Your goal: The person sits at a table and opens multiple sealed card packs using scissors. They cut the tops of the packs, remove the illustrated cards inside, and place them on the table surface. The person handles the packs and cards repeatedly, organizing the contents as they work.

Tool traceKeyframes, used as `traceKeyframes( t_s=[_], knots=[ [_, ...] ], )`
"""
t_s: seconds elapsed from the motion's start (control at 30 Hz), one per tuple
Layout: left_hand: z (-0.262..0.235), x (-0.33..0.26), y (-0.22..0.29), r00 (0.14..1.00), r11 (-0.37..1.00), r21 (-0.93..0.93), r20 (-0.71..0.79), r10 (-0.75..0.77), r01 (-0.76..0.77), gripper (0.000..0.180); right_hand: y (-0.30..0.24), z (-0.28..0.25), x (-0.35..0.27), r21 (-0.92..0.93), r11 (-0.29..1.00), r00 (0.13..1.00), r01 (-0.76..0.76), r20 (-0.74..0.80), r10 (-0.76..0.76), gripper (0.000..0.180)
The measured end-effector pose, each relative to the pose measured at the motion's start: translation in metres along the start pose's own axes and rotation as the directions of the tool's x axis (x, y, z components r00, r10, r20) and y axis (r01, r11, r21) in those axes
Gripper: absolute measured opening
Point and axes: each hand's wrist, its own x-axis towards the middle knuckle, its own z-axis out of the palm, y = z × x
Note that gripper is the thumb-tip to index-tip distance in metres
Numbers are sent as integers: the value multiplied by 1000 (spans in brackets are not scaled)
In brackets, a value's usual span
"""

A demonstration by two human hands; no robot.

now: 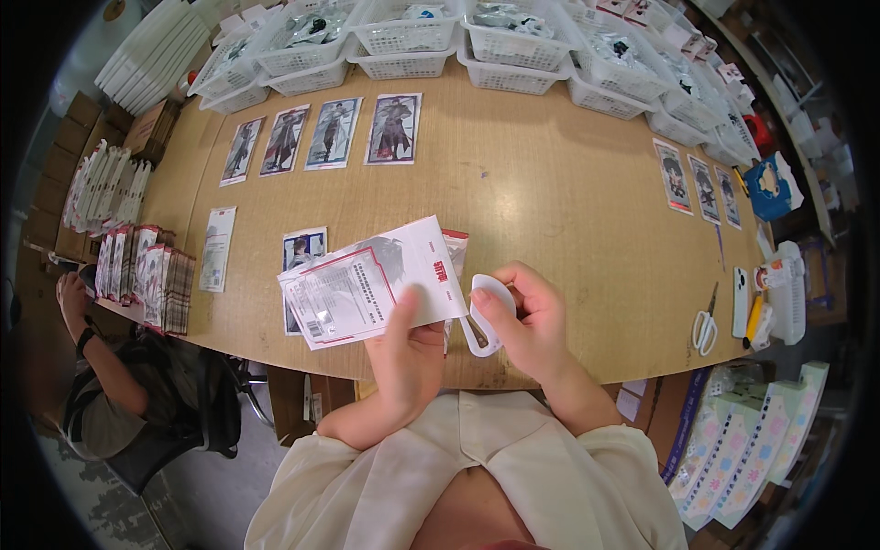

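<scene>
My left hand (410, 353) grips a flat white packet (367, 286) with red and grey printing, its thumb on top, above the near middle of the table. In my right hand (532, 316), pinched between thumb and fingers, is a small white rounded piece (492, 307) with a dark slot along it; its kind is not clear. It meets the packet's right edge. Behind the packet shows the red-topped end of another packet (456, 246). A blue-bordered picture packet (305, 244) lies on the table, partly covered by the held packet.
White baskets (408, 37) of bagged parts line the table's far edge. Picture packets (394, 128) lie in a row before them, more cards (673, 176) at right. Packet stacks (165, 284) stand left, near a seated person (110, 376). Scissors (704, 330) lie right.
</scene>
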Motion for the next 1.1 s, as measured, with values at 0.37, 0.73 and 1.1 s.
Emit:
traceKeyframes(
  t_s=[0.37, 0.73, 1.1],
  knots=[
    [0, -1, -12, 988, 987, 79, 60, 139, -143, 37, 7, 2, 5, -59, 987, 979, 152, -126, -159, 17],
    [-3, -1, -19, 979, 977, 101, 95, 180, -190, 34, 5, -2, 12, -92, 981, 979, 169, -96, -178, 18],
    [1, -3, -24, 979, 975, 105, 91, 185, -194, 35, 2, 0, 21, -100, 976, 971, 194, -122, -205, 19]
  ],
)
